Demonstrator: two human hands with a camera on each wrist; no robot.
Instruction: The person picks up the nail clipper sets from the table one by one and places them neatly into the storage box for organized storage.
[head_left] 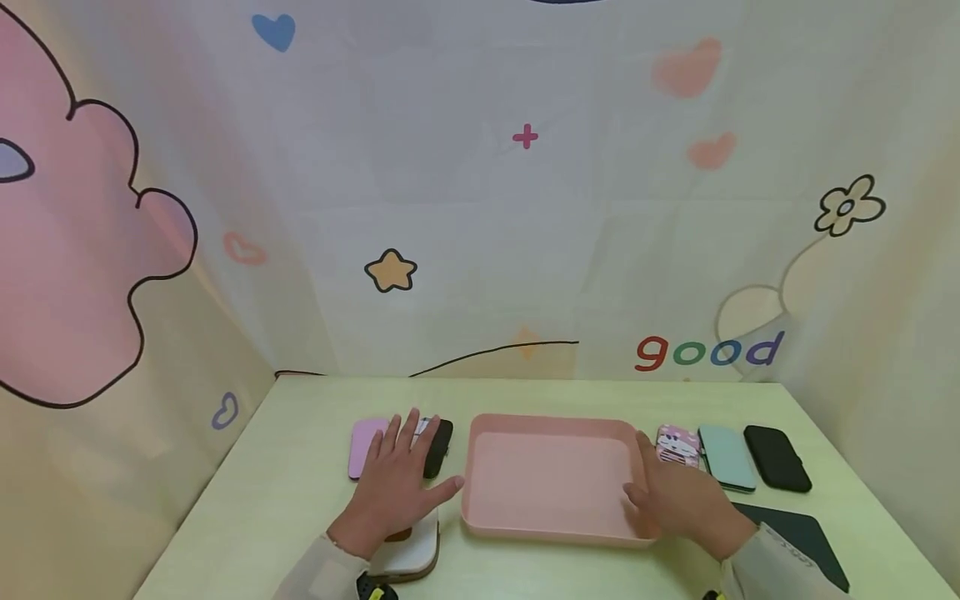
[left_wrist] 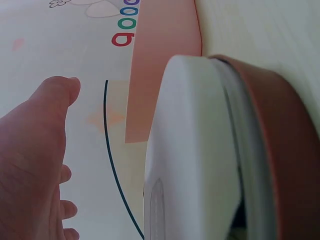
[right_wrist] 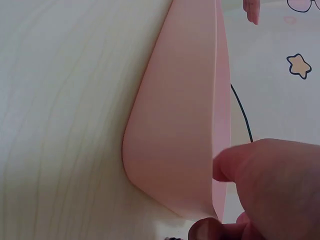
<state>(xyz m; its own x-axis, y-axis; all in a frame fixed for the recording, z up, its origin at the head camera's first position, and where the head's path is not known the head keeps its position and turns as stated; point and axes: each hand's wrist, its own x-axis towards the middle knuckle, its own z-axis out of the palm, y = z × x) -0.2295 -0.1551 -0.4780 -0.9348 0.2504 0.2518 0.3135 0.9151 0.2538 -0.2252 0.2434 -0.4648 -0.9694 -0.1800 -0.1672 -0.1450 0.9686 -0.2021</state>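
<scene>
A shallow pink rectangular tray point(head_left: 555, 475) lies in the middle of the table in the head view. My right hand point(head_left: 678, 500) grips its right end, thumb point(right_wrist: 235, 162) inside the rim and a fingertip point(right_wrist: 206, 229) outside near the corner. To the left of the tray, my left hand point(head_left: 393, 487) is raised with fingers spread and holds nothing. Beneath and around it lie a white-and-brown rounded case point(head_left: 416, 550), a lilac flat item point(head_left: 365, 446) and a black item point(head_left: 440, 450), all partly covered by the hand. The white case point(left_wrist: 190, 150) looms large in the left wrist view.
Right of the tray lie a small pink cartoon-patterned item point(head_left: 677, 444), a mint-green flat wallet-like item point(head_left: 727, 458) and a black rounded case point(head_left: 777, 458). A dark flat panel point(head_left: 806, 537) lies nearer, partly behind the right sleeve. A printed curtain point(head_left: 465, 200) encloses the table's back and sides.
</scene>
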